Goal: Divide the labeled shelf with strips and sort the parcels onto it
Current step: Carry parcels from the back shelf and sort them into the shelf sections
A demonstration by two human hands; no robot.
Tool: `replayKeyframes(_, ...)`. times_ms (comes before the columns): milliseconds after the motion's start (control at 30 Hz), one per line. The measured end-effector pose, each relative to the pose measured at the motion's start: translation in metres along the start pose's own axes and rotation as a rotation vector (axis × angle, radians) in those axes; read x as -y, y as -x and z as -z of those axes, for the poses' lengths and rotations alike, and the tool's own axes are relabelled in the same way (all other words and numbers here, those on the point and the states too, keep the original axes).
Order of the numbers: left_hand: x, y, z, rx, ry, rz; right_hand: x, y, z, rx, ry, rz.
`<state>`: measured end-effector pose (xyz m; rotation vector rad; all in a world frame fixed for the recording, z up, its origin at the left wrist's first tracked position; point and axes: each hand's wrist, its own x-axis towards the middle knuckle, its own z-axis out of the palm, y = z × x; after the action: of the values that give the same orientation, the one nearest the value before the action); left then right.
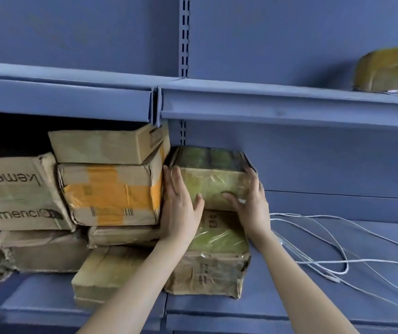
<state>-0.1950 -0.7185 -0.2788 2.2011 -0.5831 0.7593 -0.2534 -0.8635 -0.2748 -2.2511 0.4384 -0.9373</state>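
A taped cardboard parcel (213,179) sits on top of a larger taped parcel (213,263) on the blue lower shelf (313,292). My left hand (181,203) holds its left side, fingers straight up along the edge and thumb across the front. My right hand (248,201) grips its right side, thumb on the front face. To the left is a stack of worn cardboard parcels, among them one with orange tape (111,194) and one printed with black lettering (17,191).
White cords (325,249) lie looped on the lower shelf right of the parcels. Another taped parcel (390,71) rests on the upper shelf (289,102) at the far right. A slotted upright (185,37) divides the shelf bays.
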Motion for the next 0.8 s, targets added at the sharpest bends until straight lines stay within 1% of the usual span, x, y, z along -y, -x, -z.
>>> replayKeyframes(67, -0.001, -0.002, -0.002, -0.022, -0.029, -0.013, -0.004, 0.0, 0.0, -0.011, -0.005, 0.026)
replayKeyframes(167, -0.001, -0.008, -0.003, -0.044, -0.002, -0.003, -0.008, 0.0, 0.0, -0.017, -0.011, 0.026)
replayKeyframes(267, 0.002, -0.015, -0.004, -0.035, 0.05, 0.006, -0.011, -0.002, 0.002, -0.008, -0.002, 0.034)
replayKeyframes(367, -0.002, -0.016, -0.004, -0.006, 0.106, 0.022, -0.01, -0.003, 0.011, 0.017, 0.008, -0.001)
replayKeyframes(467, -0.014, -0.01, 0.004, 0.019, 0.158, 0.034, -0.005, 0.005, 0.029, -0.024, 0.042, 0.002)
replayKeyframes(533, -0.024, -0.004, 0.016, 0.004, 0.195, 0.043, 0.001, 0.016, 0.046, -0.065, 0.057, 0.032)
replayKeyframes(600, -0.036, 0.005, 0.031, -0.016, 0.207, 0.051, 0.01, 0.028, 0.062, -0.076, 0.017, 0.015)
replayKeyframes(700, -0.056, 0.023, 0.061, -0.037, 0.204, 0.076, 0.029, 0.048, 0.088, -0.039, -0.029, -0.044)
replayKeyframes(800, -0.069, 0.044, 0.095, -0.089, 0.221, 0.078, 0.048, 0.072, 0.113, -0.016, -0.019, 0.009)
